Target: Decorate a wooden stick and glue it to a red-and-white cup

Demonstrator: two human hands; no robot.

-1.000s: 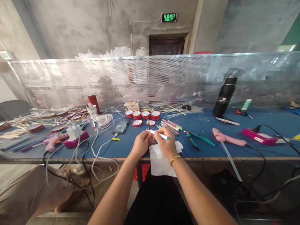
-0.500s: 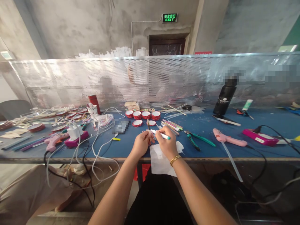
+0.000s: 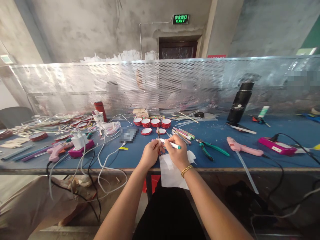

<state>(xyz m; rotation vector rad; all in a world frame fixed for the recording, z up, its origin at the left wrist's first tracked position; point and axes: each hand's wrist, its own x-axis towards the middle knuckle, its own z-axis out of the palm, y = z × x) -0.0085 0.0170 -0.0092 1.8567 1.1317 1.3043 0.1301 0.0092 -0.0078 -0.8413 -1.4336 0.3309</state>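
At the table's front edge my left hand (image 3: pixel 150 153) is closed on a thin wooden stick (image 3: pixel 158 134), whose brownish upper end points away from me. My right hand (image 3: pixel 179 155) grips a white marker pen (image 3: pixel 176 146) with a teal end, held in a pinch. The pen's tip meets the stick near my left fingertips; whether it touches is too small to tell. Below my right hand a sheet of white paper (image 3: pixel 172 175) hangs over the edge. Just beyond my hands lie a shallow red-rimmed white disc (image 3: pixel 161 131) and several coloured markers (image 3: pixel 183 134).
Stacks of red-rimmed discs (image 3: pixel 155 123) stand ahead. Teal-handled pliers (image 3: pixel 215 148), a pink glue gun (image 3: pixel 246 146) and a black bottle (image 3: pixel 240 103) are on the right. White cables (image 3: pixel 100 156) loop over the left edge. A perforated metal screen (image 3: pixel 160 83) runs behind.
Almost nothing differs. The pen in my right hand has shifted very slightly to the left along with the hand; my left hand keeps its hold on the stick.
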